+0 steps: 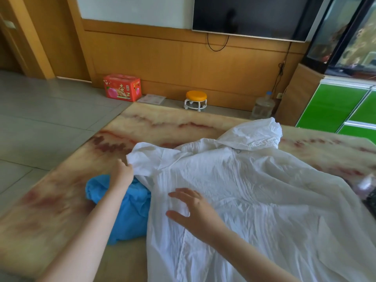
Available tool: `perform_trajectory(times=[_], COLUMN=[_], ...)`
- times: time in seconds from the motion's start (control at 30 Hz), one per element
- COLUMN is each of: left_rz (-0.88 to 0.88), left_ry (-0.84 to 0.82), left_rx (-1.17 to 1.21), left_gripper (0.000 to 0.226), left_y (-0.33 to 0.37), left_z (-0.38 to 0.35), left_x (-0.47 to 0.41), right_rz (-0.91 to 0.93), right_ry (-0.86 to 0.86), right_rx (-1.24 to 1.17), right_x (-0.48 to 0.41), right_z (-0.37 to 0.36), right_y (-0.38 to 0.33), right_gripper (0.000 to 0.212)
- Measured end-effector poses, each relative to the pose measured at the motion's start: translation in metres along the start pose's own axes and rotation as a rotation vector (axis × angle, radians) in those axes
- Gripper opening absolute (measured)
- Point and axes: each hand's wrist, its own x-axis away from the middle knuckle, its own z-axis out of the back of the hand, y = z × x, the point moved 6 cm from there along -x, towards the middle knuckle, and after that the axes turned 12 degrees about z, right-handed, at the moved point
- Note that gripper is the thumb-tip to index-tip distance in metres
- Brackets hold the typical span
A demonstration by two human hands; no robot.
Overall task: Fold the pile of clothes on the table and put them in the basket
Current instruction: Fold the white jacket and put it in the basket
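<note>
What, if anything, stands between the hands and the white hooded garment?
Nothing visible. The left hand grips a sleeve of the white hooded garment; the right hand rests flat on it. A blue garment lies beside it.

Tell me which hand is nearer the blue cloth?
Left. The left hand grips a sleeve of the white garment at the far edge of the blue cloth, forearm crossing it. The right hand rests flat on the white garment, farther right.

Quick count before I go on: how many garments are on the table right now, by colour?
White thin crinkled hooded garment: 1
Blue crumpled thin garment: 1
Total: 2
Blurred dark item at the right edge: cannot tell what it is, not counted.
</note>
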Motion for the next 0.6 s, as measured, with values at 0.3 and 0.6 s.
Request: perform_trajectory(times=[0.3, 0.6], left_rz=[-0.216, -0.219], left_ry=[-0.484, -0.318], left_rx=[0.296, -0.082], left_gripper=[0.021, 0.032], left_y=[0.040, -0.006], left_z=[-0.032, -0.055], left_x=[0.050, 0.055], right_rz=[-0.199, -0.394], right_ry=[0.087, 0.233], right_rx=[0.117, 0.105], right_x=[-0.005, 0.035], right_z=[-0.002, 0.054], right_y=[0.018, 0.067], right_gripper=[0.034, 0.027])
